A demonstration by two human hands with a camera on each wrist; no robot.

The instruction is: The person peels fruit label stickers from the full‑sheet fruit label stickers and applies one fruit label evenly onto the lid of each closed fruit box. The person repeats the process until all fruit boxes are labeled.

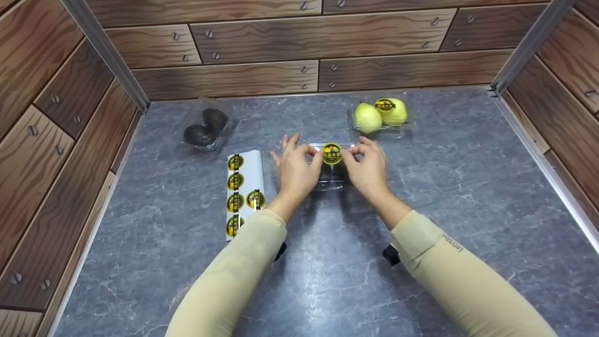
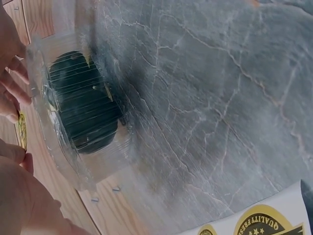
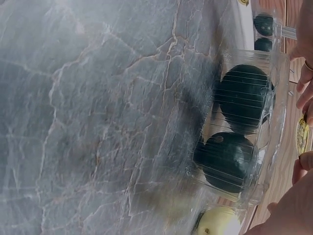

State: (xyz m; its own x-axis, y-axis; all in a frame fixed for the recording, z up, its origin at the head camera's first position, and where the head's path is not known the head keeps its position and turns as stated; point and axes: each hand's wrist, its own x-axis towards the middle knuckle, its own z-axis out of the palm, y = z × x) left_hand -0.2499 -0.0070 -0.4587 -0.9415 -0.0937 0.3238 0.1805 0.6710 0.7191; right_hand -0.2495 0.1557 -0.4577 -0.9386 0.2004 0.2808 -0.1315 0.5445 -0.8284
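Between my two hands a round black-and-yellow sticker [image 1: 332, 153] is stretched flat, its edges pinched from both sides. My left hand [image 1: 299, 169] pinches the left edge with thumb and forefinger, the other fingers spread. On the opposite edge, my right hand [image 1: 367, 166] pinches it the same way. Right below sits a clear plastic clamshell box [image 1: 330, 186], largely covered by the hands in the head view. Two dark green avocado-like fruits show through its ribbed wall in the right wrist view, one a rounded fruit [image 3: 244, 95] and the other a similar fruit [image 3: 227, 161].
A white sticker sheet [image 1: 250, 175] with several round labels lies left of my hands. Another clear box with two dark fruits [image 1: 206, 128] stands at the back left. At the back right is a box of yellow-green pears [image 1: 368, 118], bearing a sticker. Wood-patterned walls enclose the table.
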